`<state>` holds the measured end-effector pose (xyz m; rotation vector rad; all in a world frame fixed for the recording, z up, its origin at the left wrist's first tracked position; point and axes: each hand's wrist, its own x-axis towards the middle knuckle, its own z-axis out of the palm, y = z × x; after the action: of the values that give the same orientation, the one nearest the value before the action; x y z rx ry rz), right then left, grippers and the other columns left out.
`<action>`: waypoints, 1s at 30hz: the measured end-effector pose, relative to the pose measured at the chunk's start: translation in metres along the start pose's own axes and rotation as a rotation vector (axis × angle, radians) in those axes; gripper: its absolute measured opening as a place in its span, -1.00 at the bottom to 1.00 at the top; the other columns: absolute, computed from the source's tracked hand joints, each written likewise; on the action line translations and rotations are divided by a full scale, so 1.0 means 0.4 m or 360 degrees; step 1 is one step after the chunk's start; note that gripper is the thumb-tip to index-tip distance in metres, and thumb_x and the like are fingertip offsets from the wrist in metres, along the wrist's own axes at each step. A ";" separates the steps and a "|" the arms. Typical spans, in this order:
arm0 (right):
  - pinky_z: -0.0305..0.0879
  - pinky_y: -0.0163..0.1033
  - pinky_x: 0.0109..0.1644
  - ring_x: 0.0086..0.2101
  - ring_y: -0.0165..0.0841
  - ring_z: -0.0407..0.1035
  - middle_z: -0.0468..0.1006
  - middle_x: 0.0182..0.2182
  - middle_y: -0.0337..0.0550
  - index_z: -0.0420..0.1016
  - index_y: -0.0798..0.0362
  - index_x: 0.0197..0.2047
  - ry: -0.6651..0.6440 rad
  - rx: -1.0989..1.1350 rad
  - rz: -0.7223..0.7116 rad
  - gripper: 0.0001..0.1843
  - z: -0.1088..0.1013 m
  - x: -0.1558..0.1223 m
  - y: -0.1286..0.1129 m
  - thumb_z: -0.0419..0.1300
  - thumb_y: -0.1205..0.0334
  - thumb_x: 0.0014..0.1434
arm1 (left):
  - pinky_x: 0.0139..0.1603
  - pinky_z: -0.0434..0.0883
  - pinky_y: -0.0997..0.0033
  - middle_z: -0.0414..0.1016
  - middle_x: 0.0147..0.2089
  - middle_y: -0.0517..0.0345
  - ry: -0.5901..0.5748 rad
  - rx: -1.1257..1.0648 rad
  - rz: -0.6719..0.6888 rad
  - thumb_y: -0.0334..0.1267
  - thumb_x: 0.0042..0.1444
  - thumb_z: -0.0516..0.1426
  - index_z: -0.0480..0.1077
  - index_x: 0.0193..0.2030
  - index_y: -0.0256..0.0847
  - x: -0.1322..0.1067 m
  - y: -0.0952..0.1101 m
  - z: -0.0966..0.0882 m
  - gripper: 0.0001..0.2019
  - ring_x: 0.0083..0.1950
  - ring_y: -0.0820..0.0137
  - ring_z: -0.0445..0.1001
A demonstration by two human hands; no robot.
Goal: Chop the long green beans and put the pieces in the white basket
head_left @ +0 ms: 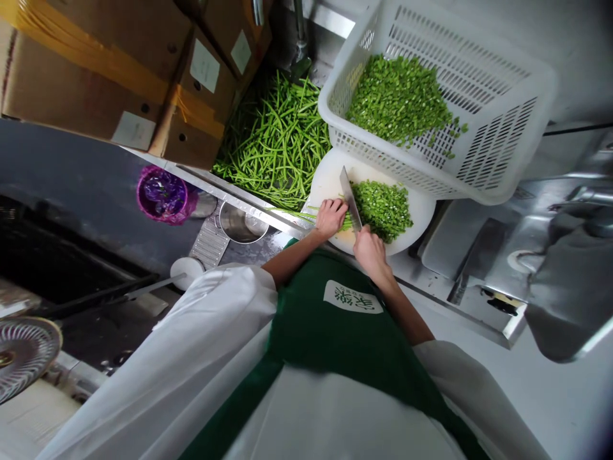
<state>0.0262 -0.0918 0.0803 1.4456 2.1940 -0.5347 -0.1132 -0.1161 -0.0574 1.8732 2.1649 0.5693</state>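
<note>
My right hand [370, 250] is closed round the handle of a kitchen knife [351, 199], its blade pointing away from me over a round white cutting board [330, 176]. To the left of the blade, my left hand [331, 218] presses down on a few long, thin green stalks [302, 215], fingers bent close to the knife. I cannot tell whether they are beans or garlic scapes. Chopped green pieces [383, 209] lie heaped on the board, right of the blade. Beyond the board's left side spreads a big pile of uncut stalks [280, 137].
A white slotted plastic basket [502, 83] holding more chopped pieces overlaps the board's far edge. Cardboard boxes [90, 70] stand at the left. Another wide blade [483, 246] lies on the right. Below the counter's left edge are a metal pot [234, 223] and a purple-lined bucket [163, 195].
</note>
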 end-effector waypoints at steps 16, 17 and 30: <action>0.32 -0.18 -0.01 -0.06 -0.11 0.55 0.62 -0.07 0.24 0.33 0.19 0.11 -0.0020 0.0041 -0.0016 -0.65 0.001 0.017 -0.015 -0.15 0.21 0.48 | 0.10 0.29 0.03 0.42 0.02 -0.14 -0.0023 -0.0017 -0.0070 -0.33 0.37 -0.07 0.43 0.10 -0.20 -0.008 -0.007 0.015 -0.68 0.01 0.09 0.31; 0.31 -0.19 -0.01 -0.06 -0.12 0.54 0.62 -0.08 0.24 0.34 0.19 0.10 -0.0027 0.0049 -0.0031 -0.66 0.001 0.016 -0.013 -0.14 0.21 0.47 | 0.10 0.29 0.03 0.42 0.02 -0.14 -0.0026 -0.0020 -0.0078 -0.33 0.37 -0.07 0.44 0.09 -0.21 -0.008 -0.006 0.017 -0.68 0.01 0.09 0.31; 0.32 -0.21 -0.01 -0.04 -0.14 0.54 0.62 -0.06 0.21 0.33 0.18 0.11 0.0015 0.0197 0.0007 -0.69 0.034 0.028 -0.034 -0.11 0.22 0.47 | 0.31 0.23 0.03 0.44 0.08 -0.09 0.0158 -0.0095 -0.0079 -0.12 0.47 -0.09 0.41 0.07 -0.20 -0.020 -0.039 -0.070 -0.67 0.21 0.17 0.33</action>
<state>0.0120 -0.0957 0.0637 1.5184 2.1981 -0.6741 -0.1375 -0.1298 -0.0395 1.7912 2.2233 0.7228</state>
